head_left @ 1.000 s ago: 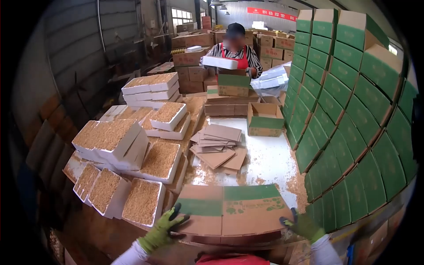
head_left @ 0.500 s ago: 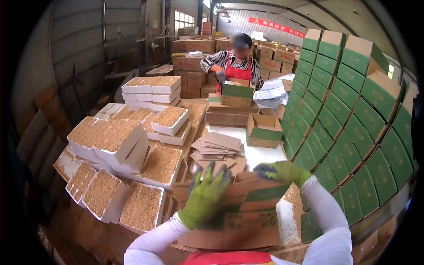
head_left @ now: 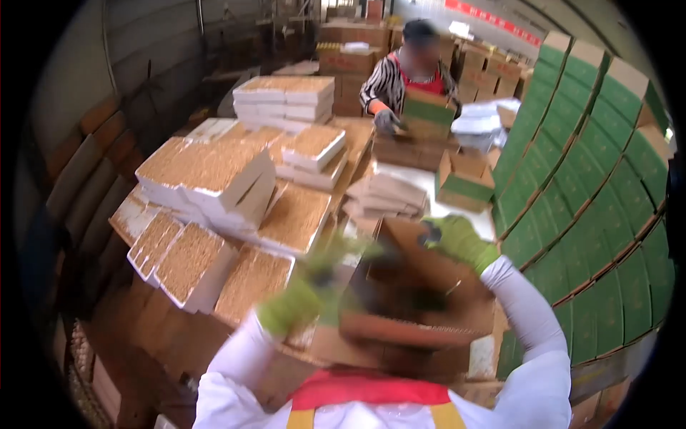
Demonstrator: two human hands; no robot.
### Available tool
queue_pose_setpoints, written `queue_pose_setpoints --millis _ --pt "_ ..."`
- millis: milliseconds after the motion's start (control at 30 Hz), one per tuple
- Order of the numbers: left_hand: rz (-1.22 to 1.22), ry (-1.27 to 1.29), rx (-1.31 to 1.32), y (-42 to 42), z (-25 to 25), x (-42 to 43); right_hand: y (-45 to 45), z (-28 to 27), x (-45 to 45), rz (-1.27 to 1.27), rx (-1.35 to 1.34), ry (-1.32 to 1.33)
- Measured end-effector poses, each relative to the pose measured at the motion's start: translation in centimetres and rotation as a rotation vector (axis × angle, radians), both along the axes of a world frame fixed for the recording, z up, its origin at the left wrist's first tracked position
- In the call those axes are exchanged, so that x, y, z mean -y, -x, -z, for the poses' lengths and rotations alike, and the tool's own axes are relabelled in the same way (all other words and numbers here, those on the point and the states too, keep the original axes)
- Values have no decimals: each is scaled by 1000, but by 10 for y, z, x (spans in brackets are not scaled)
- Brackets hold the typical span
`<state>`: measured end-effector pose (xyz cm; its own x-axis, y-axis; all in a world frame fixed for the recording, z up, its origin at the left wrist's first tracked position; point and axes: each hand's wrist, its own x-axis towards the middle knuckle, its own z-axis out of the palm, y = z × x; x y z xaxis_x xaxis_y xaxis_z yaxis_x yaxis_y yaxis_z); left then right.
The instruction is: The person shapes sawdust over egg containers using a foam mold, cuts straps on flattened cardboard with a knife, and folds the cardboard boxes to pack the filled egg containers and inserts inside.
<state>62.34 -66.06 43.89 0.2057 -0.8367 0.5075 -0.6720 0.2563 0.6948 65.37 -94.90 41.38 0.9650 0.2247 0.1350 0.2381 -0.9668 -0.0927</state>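
An open cardboard box (head_left: 421, 329) stands right in front of me on the table, blurred, its inside facing up toward me. My right hand (head_left: 461, 239), in a green and grey glove, grips the box's far right edge. Left of the box, my left hand (head_left: 307, 282) is smeared by motion, and its fingers cannot be made out. Just beyond the box lie loose flat cardboard pieces (head_left: 386, 193). A white foam tray (head_left: 261, 275) filled with brown crumbly material sits close to my left hand.
More filled foam trays (head_left: 207, 161) are piled at left. Stacked green boxes (head_left: 572, 207) form a tall wall at right. An open green and brown box (head_left: 464, 193) stands farther back. Across the table, a co-worker (head_left: 418, 79) in a red apron handles another green box (head_left: 427, 114).
The box has turned from its printed side to show its open inside. My left hand has moved off it to the left and down. My view has shifted left and tilted down.
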Motion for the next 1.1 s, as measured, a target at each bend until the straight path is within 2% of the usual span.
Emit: queue_pose_setpoints --millis 67,133,167,200,233,267,333,367,433,467,533,567,600,667,700,800,833,933,967,1033,1100 --pt "-57 26 43 -27 34 0 -4 -10 -13 55 -116 98" --pt "-117 94 126 -47 67 3 -9 -3 -14 10 -32 -110" --pt "-162 -112 678 -31 81 36 -2 -5 -13 -14 -33 -262" --pt "-96 -216 549 -38 116 39 12 -15 -3 -222 175 -411" --pt "-151 -181 462 -46 124 40 43 -43 8 -187 308 -276" --pt "-201 -148 372 -52 128 38 70 -54 25 -23 366 -369" --pt "-253 -158 402 -53 132 38 134 -74 26 -100 -13 -141" --pt "-272 -171 415 -50 133 39 142 -70 10 -149 -84 -23" --pt "-258 -146 130 -55 125 36 155 -65 -23 -272 -216 197" --pt "-232 -137 -16 -56 119 37 146 -55 -26 -269 -161 195" --pt "58 89 -928 -68 102 27 106 -61 -16 -193 -564 46" --pt "152 87 -1153 -70 95 24 96 -36 1 -257 -633 -153" --pt "-27 25 -483 -66 83 28 89 -7 19 -319 -693 -363" --pt "-10 -137 -471 -55 89 34 76 12 37 -405 -770 -465" --pt "-167 -91 -183 -52 90 34 78 -4 34 -332 -785 -450" --pt "-124 53 -818 -51 99 21 78 -3 33 -186 -849 -420" --pt "-168 54 -977 -48 91 17 82 2 28 -64 -821 -433" --pt "-586 -271 378 -10 78 27 79 0 23 -177 -634 -383" --pt "-599 -258 497 -7 105 32 82 -8 19 -225 -453 -201" --pt "-596 -312 577 -9 94 33 60 -31 19 -505 222 -83" --pt "-661 -266 632 1 84 37 16 -36 35 -257 305 -777"
